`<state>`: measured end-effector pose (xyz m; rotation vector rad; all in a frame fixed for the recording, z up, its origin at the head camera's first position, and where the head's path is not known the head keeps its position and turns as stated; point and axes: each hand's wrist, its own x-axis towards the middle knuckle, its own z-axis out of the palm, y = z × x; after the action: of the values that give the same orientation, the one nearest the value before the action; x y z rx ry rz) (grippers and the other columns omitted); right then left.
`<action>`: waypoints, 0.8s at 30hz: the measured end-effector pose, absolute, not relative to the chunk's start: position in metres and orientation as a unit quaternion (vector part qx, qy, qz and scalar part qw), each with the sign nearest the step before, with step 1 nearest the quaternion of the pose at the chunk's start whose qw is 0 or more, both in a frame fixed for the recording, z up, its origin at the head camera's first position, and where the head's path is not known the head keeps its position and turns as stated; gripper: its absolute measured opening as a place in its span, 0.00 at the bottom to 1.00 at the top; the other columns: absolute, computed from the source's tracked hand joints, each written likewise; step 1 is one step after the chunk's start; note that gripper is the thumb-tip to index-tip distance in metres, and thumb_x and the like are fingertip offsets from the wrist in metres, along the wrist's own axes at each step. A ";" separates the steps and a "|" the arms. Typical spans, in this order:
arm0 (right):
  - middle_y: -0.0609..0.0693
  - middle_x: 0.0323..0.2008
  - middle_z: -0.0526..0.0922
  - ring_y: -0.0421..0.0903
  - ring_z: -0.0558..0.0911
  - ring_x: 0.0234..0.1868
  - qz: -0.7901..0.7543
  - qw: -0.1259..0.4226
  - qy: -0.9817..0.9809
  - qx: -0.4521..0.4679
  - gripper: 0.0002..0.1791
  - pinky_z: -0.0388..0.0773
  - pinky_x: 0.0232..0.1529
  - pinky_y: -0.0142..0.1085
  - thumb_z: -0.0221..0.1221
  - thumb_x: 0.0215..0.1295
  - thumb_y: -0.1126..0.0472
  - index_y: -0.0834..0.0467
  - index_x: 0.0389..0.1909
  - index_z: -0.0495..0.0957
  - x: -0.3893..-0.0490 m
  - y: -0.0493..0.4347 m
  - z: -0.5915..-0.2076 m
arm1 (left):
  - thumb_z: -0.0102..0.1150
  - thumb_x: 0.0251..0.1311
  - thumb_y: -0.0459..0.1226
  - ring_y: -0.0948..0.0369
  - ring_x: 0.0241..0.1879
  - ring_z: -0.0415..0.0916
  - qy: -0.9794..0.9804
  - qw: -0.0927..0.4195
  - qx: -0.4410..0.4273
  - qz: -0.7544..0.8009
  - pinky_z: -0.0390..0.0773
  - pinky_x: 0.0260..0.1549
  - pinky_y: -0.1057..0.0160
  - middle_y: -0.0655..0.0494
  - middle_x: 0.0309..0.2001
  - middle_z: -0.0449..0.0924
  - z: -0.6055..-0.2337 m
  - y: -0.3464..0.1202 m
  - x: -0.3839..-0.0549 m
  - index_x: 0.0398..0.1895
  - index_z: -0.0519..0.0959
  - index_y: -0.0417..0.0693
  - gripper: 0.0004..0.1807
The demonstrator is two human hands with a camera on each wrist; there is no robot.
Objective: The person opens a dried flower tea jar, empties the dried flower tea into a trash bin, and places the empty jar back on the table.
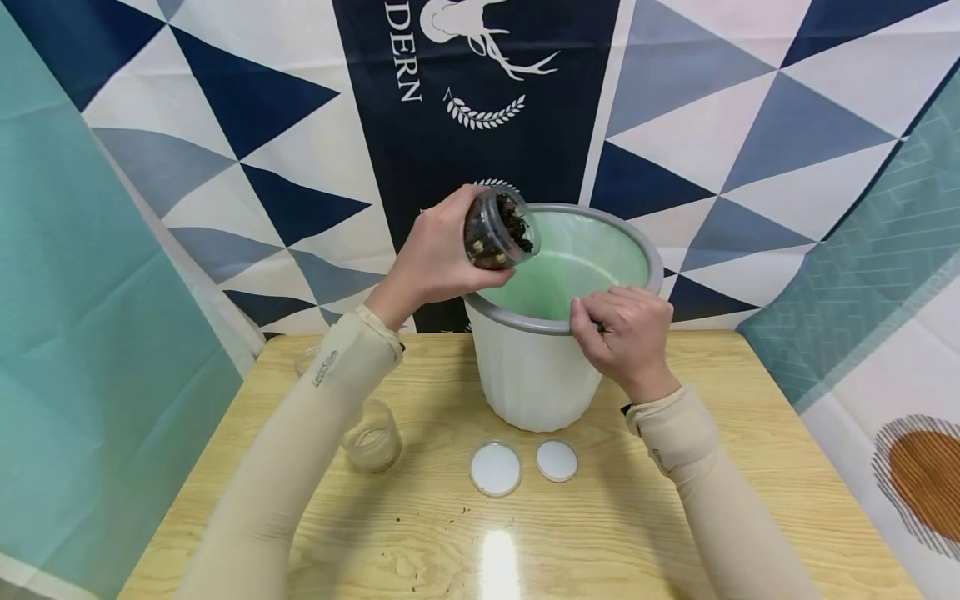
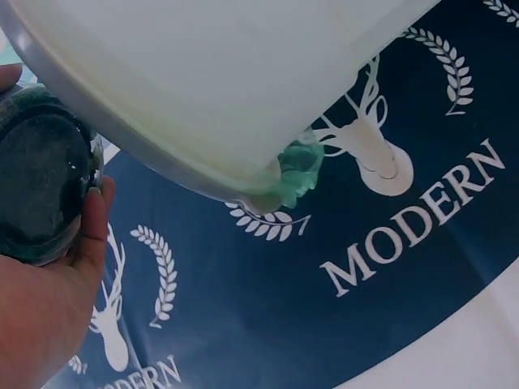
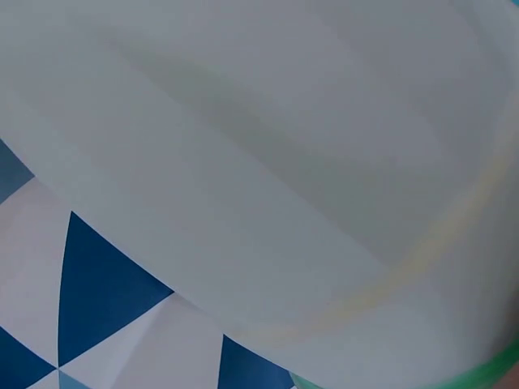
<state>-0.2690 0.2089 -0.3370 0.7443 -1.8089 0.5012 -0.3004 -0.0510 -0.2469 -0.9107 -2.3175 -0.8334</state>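
My left hand (image 1: 442, 250) grips a clear jar (image 1: 487, 237) from the side, at the bin's left rim. The jar leans over with its open mouth toward the bin, and dark crumbly bits (image 1: 513, 221) with a few pale pieces fill it. In the left wrist view the jar's dark base (image 2: 40, 178) faces the camera. The white bin (image 1: 525, 367) has a grey rim and a pale green liner (image 1: 592, 250). My right hand (image 1: 626, 337) is a fist overlapping the front right rim. Something dark shows between thumb and finger; I cannot tell what it is.
Two white round lids, a larger one (image 1: 495, 468) and a smaller one (image 1: 557, 460), lie before the bin. A clear glass jar (image 1: 372, 437) stands left, and another clear rim (image 1: 306, 360) shows behind my sleeve. Dark crumbs dot the wooden table (image 1: 420, 550). Patterned cloth (image 1: 300, 125) hangs behind.
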 end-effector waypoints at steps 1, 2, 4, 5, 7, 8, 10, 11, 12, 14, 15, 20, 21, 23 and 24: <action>0.47 0.07 0.71 0.43 0.64 0.10 0.210 0.532 -0.759 0.311 0.27 0.55 0.15 0.36 0.49 0.67 0.55 0.51 0.05 0.64 -0.269 0.209 -0.337 | 0.81 0.43 0.46 0.57 0.54 0.79 -0.856 0.255 -0.337 -0.299 0.82 0.57 0.60 0.50 0.58 0.80 -0.245 -0.048 -0.303 0.65 0.72 0.42 0.45; 0.47 0.07 0.71 0.44 0.64 0.10 0.210 0.532 -0.761 0.308 0.27 0.54 0.15 0.36 0.49 0.67 0.55 0.51 0.04 0.64 -0.269 0.209 -0.336 | 0.80 0.43 0.46 0.57 0.53 0.79 -0.859 0.256 -0.338 -0.289 0.81 0.58 0.60 0.50 0.57 0.80 -0.242 -0.046 -0.305 0.65 0.72 0.42 0.45; 0.47 0.07 0.70 0.44 0.64 0.10 0.210 0.531 -0.762 0.304 0.28 0.54 0.15 0.36 0.48 0.67 0.55 0.51 0.04 0.64 -0.269 0.209 -0.336 | 0.79 0.44 0.47 0.57 0.53 0.78 -0.864 0.261 -0.338 -0.266 0.81 0.58 0.60 0.50 0.58 0.80 -0.238 -0.042 -0.310 0.66 0.71 0.42 0.45; 0.47 0.07 0.70 0.44 0.63 0.10 0.209 0.530 -0.764 0.303 0.28 0.54 0.15 0.36 0.48 0.68 0.55 0.51 0.04 0.64 -0.269 0.209 -0.336 | 0.79 0.44 0.48 0.57 0.53 0.78 -0.869 0.262 -0.336 -0.252 0.80 0.59 0.60 0.49 0.58 0.80 -0.235 -0.040 -0.312 0.67 0.71 0.42 0.46; 0.47 0.07 0.70 0.44 0.63 0.10 0.209 0.529 -0.765 0.302 0.28 0.53 0.15 0.36 0.48 0.68 0.55 0.52 0.04 0.64 -0.269 0.208 -0.336 | 0.78 0.44 0.48 0.56 0.54 0.77 -0.878 0.264 -0.330 -0.224 0.79 0.60 0.60 0.50 0.58 0.79 -0.230 -0.038 -0.316 0.68 0.70 0.43 0.46; 0.47 0.07 0.70 0.44 0.63 0.10 0.210 0.529 -0.765 0.301 0.28 0.53 0.15 0.36 0.48 0.67 0.55 0.52 0.04 0.64 -0.269 0.207 -0.336 | 0.78 0.44 0.49 0.56 0.55 0.76 -0.884 0.262 -0.325 -0.208 0.78 0.61 0.59 0.50 0.59 0.79 -0.227 -0.038 -0.318 0.68 0.70 0.44 0.47; 0.47 0.06 0.69 0.44 0.63 0.10 0.211 0.529 -0.765 0.300 0.28 0.53 0.15 0.36 0.48 0.67 0.55 0.52 0.04 0.64 -0.269 0.207 -0.337 | 0.78 0.44 0.49 0.55 0.56 0.75 -0.892 0.260 -0.319 -0.185 0.77 0.62 0.59 0.49 0.59 0.78 -0.222 -0.037 -0.321 0.70 0.69 0.45 0.48; 0.47 0.06 0.69 0.44 0.63 0.10 0.210 0.530 -0.765 0.300 0.28 0.53 0.15 0.36 0.48 0.67 0.55 0.52 0.04 0.64 -0.269 0.207 -0.337 | 0.78 0.44 0.49 0.54 0.56 0.74 -0.896 0.259 -0.316 -0.174 0.77 0.63 0.58 0.49 0.60 0.78 -0.220 -0.037 -0.323 0.70 0.69 0.45 0.48; 0.47 0.06 0.70 0.43 0.63 0.10 0.211 0.530 -0.764 0.300 0.28 0.53 0.15 0.36 0.48 0.67 0.55 0.52 0.04 0.64 -0.269 0.207 -0.337 | 0.78 0.44 0.49 0.54 0.57 0.74 -0.898 0.259 -0.315 -0.164 0.76 0.63 0.58 0.49 0.60 0.78 -0.217 -0.036 -0.324 0.71 0.69 0.45 0.48; 0.47 0.06 0.69 0.43 0.62 0.10 0.212 0.532 -0.763 0.301 0.27 0.53 0.15 0.36 0.48 0.66 0.55 0.51 0.04 0.64 -0.269 0.207 -0.337 | 0.78 0.44 0.48 0.53 0.59 0.73 -0.902 0.259 -0.314 -0.146 0.76 0.64 0.58 0.48 0.62 0.77 -0.214 -0.035 -0.326 0.72 0.68 0.44 0.49; 0.47 0.06 0.69 0.43 0.62 0.10 0.213 0.533 -0.762 0.301 0.27 0.53 0.16 0.36 0.48 0.66 0.55 0.51 0.04 0.64 -0.269 0.206 -0.337 | 0.78 0.45 0.48 0.52 0.59 0.73 -0.902 0.261 -0.315 -0.138 0.75 0.65 0.57 0.47 0.62 0.77 -0.213 -0.035 -0.327 0.72 0.68 0.44 0.49; 0.46 0.06 0.68 0.43 0.61 0.10 0.214 0.537 -0.759 0.300 0.27 0.52 0.16 0.36 0.48 0.66 0.56 0.51 0.04 0.62 -0.269 0.205 -0.337 | 0.78 0.46 0.46 0.50 0.62 0.72 -0.908 0.265 -0.313 -0.083 0.73 0.68 0.57 0.46 0.66 0.75 -0.209 -0.034 -0.331 0.74 0.67 0.43 0.50; 0.46 0.06 0.68 0.43 0.61 0.10 0.213 0.538 -0.759 0.299 0.27 0.52 0.16 0.36 0.48 0.66 0.56 0.51 0.04 0.62 -0.269 0.205 -0.337 | 0.78 0.47 0.46 0.50 0.63 0.72 -0.909 0.264 -0.313 -0.072 0.73 0.68 0.57 0.45 0.66 0.75 -0.209 -0.033 -0.332 0.75 0.66 0.43 0.50; 0.46 0.06 0.68 0.43 0.62 0.10 0.213 0.539 -0.759 0.296 0.27 0.52 0.16 0.36 0.48 0.66 0.56 0.51 0.04 0.62 -0.269 0.205 -0.337 | 0.78 0.48 0.46 0.50 0.64 0.71 -0.910 0.265 -0.315 -0.054 0.72 0.69 0.56 0.45 0.67 0.74 -0.209 -0.032 -0.332 0.75 0.66 0.43 0.51; 0.46 0.06 0.68 0.43 0.61 0.10 0.212 0.539 -0.760 0.295 0.27 0.52 0.16 0.36 0.48 0.66 0.56 0.51 0.04 0.62 -0.269 0.205 -0.337 | 0.78 0.48 0.46 0.49 0.64 0.71 -0.910 0.265 -0.316 -0.049 0.72 0.70 0.56 0.45 0.68 0.74 -0.210 -0.032 -0.332 0.75 0.66 0.43 0.50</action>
<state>-0.2685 0.2048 -0.3372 0.7025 -1.8064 0.5043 -0.3323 -0.0320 -0.2096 -0.8539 -2.4586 -0.1324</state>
